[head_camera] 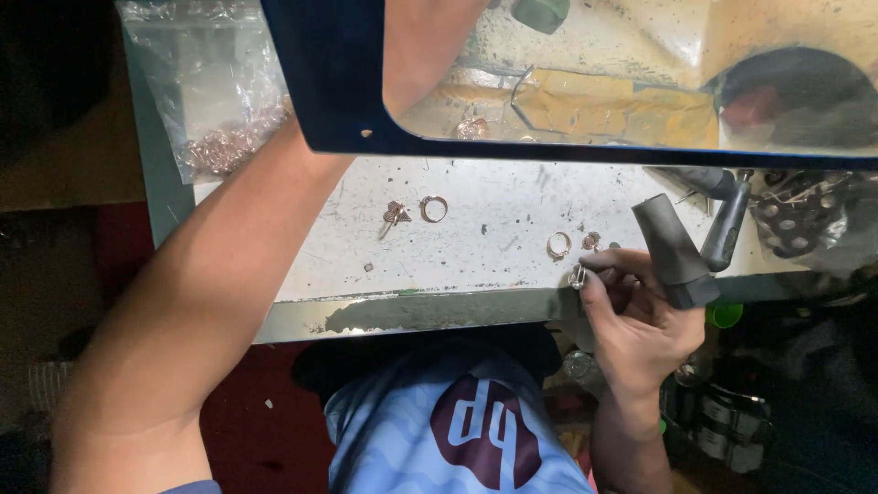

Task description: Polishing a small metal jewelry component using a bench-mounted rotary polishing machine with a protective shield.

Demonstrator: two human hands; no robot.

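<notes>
Small ring [578,276] pinched between thumb and fingertips of right hand [636,320], grip pressed together on it, right at the near edge of the surface [494,229]. Two more rings [559,244] lie just beyond it on the surface, apart from the hand. A dark handpiece tool [675,252] sits just right of the hand, near the right edge. Mid-surface: another ring [433,209] beside a small setting piece [395,215]. Left arm reaches behind the blue-framed clear shield [338,101]; left hand hidden, cannot tell its grip. Plastic bag of jewellery pieces [219,128] at far left corner.
</notes>
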